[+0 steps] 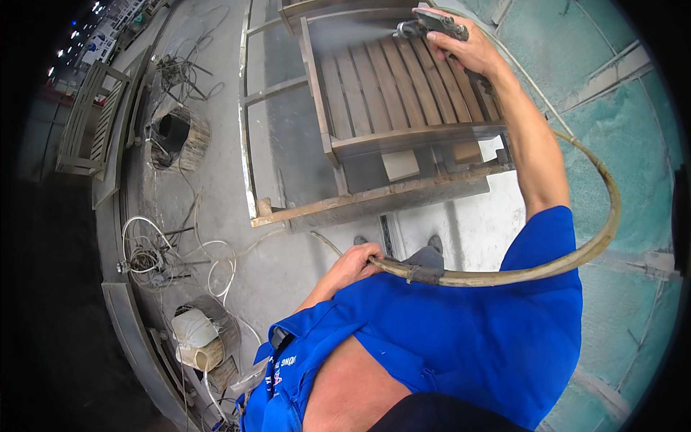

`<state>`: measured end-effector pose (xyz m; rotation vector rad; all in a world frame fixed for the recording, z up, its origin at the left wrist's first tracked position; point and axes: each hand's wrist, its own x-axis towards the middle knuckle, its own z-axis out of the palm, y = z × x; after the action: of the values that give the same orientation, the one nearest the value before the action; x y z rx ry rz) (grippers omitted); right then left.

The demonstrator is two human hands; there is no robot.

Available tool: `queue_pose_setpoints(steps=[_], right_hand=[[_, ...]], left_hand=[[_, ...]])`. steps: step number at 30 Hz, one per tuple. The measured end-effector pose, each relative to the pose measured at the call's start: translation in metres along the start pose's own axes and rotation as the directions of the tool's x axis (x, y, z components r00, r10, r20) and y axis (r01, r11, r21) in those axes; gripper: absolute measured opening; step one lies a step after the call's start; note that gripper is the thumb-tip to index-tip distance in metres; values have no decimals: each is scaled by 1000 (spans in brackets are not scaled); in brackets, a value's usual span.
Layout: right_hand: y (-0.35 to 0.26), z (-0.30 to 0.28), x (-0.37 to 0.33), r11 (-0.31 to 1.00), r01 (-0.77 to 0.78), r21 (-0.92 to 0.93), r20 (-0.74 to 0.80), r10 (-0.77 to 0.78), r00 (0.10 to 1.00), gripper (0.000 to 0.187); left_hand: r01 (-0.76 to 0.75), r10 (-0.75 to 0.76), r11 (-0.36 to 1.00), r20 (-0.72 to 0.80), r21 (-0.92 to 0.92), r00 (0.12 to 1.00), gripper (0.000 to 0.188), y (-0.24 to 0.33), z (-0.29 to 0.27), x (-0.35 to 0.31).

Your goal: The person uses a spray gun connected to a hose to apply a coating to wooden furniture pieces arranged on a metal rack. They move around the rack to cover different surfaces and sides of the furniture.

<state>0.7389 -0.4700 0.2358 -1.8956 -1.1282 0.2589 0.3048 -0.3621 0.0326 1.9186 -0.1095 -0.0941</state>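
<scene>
My right hand (468, 49) is wrapped round a spray gun (432, 27) at the top of the view. A pale mist leaves its nozzle toward the left, over a brown slatted wooden bench (381, 83). From the gun a yellowish hose (610, 194) loops down past my right arm and across my front. My left hand (355, 265) is closed round that hose near my waist, where dark tape wraps it. The bench rests on a low wooden frame (374, 196), and its far end is partly hidden by mist.
Left on the floor stand paint-crusted drums (176, 140) and a bucket with a whitish container (194, 328). Coiled hoses (144, 252) lie between them. Another slatted wooden piece (97, 119) leans at the far left. Green-coated panels (612, 158) line the right side.
</scene>
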Motion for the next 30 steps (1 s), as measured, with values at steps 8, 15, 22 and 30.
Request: queue_pose_setpoints(steps=[8, 15, 22, 30], right_hand=[[-4, -71, -103, 988, 4, 156, 412, -69, 909, 55], [68, -99, -39, 994, 38, 98, 302, -66, 951, 60], [92, -123, -15, 987, 84, 134, 304, -122, 945, 58], [108, -152, -67, 981, 10, 192, 137, -37, 990, 56]], left_hand=[[88, -89, 995, -28, -36, 996, 19, 33, 69, 58], [174, -182, 983, -196, -58, 964, 24, 82, 144, 106], [419, -435, 899, -361, -126, 825, 27, 109, 180, 104], [471, -487, 872, -328, -133, 809, 27, 100, 176, 116]])
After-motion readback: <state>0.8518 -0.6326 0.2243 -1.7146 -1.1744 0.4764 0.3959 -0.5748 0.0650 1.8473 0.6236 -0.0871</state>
